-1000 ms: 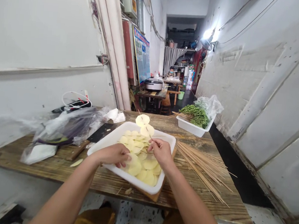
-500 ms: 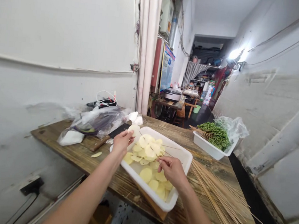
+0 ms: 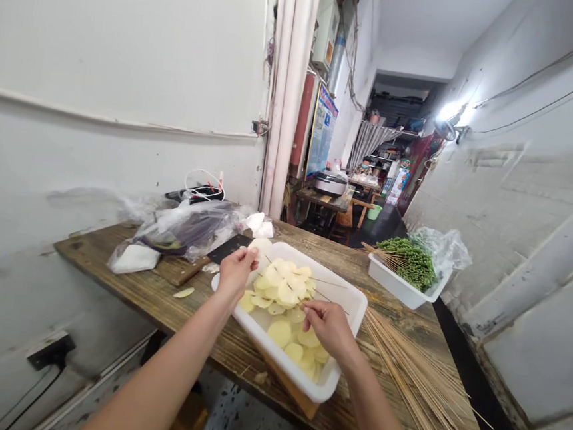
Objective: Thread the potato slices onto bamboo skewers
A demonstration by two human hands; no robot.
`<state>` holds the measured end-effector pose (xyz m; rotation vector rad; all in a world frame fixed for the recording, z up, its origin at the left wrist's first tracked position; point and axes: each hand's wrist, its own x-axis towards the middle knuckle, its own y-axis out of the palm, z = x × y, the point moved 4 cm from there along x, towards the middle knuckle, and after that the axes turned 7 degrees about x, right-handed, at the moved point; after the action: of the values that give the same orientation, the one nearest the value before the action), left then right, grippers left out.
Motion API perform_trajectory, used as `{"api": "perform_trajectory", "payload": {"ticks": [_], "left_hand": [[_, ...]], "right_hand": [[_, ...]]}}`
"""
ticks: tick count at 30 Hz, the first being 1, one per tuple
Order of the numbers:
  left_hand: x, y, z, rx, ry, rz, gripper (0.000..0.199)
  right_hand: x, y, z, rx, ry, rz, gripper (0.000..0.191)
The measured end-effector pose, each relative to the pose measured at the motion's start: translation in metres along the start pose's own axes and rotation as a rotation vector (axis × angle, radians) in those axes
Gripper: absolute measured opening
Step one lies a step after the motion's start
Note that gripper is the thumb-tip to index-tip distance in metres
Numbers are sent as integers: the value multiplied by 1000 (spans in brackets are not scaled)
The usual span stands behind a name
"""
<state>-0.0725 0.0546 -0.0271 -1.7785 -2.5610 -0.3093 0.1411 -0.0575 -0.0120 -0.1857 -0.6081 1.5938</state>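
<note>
A round potato slice [image 3: 262, 245] is pinched in my left hand [image 3: 235, 272], above the left rim of a white plastic tub [image 3: 353, 308]. My right hand [image 3: 326, 320] is closed on the lower end of a thin skewer [image 3: 288, 285] over the tub. That skewer runs up through pale slices toward my left hand; its tip lies close to the held slice, and whether they touch I cannot tell. Below both hands, the tub holds loose potato slices [image 3: 280, 333] and some threaded ones, with skewer ends resting toward the right rim.
Many bare bamboo skewers [image 3: 412, 380] lie fanned right of the tub. Behind them stands a white container [image 3: 395, 286] of skewered green vegetables [image 3: 413, 261]. On the left are a cleaver [image 3: 194, 272], a stray slice [image 3: 184, 292] and plastic bags [image 3: 190, 226]. A person [image 3: 366, 165] is far back.
The view has shifted slightly. Both hands keep nearly the same places over the tub, still holding the slice and the skewer. The distant person shows more clearly.
</note>
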Motion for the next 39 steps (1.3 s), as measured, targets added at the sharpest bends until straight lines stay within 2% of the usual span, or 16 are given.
{"api": "perform_trajectory", "payload": {"ticks": [6,15,22,26,31,39], "left_hand": [[-1,-1,-3,-53,66,-21,35],[1,-4,-3,-14,85,-56,29],[-2,-1,-5,87,149,-16,28],[-4,1,-3,71,100,4,31],[-2,0,2,-62,-22,-21,32],[-2,4,1,-191,-158,75,27]], "right_hand": [[-1,1,2,8,-8,9,32],[-1,0,2,6,12,32,32],[-1,1,1,-17,12,51,31],[0,1,0,-8,18,43,29],[0,0,1,18,-6,43,30],[1,1,-4,45,-5,43,29]]}}
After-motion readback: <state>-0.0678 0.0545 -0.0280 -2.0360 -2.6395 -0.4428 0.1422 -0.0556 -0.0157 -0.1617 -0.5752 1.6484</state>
